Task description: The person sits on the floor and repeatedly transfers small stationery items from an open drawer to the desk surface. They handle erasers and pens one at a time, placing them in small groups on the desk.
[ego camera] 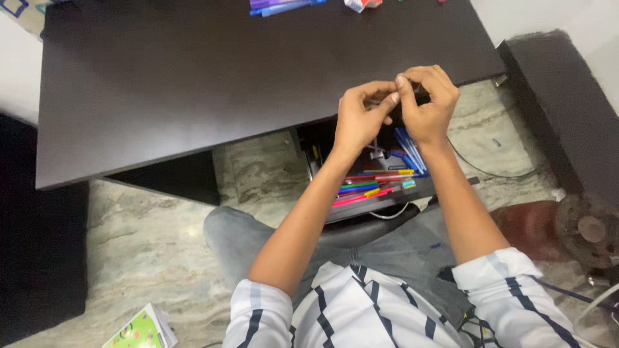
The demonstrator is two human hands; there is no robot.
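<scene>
My left hand (358, 118) and my right hand (431, 103) meet at the front edge of the dark desk (193, 84), fingertips pinched together around a small thin dark item that is mostly hidden by the fingers. Both hands hover above an open drawer (425, 188) under the desk. The drawer holds several coloured pens (371, 183): pink, red, yellow, green and blue ones.
At the desk's far edge lie blue and purple pens (284, 6) and a small red-and-white object (361, 4). A green booklet (138, 330) lies on the marble floor at lower left. A dark bench (561, 109) and a rusty round object (590, 229) stand at right, with cables nearby.
</scene>
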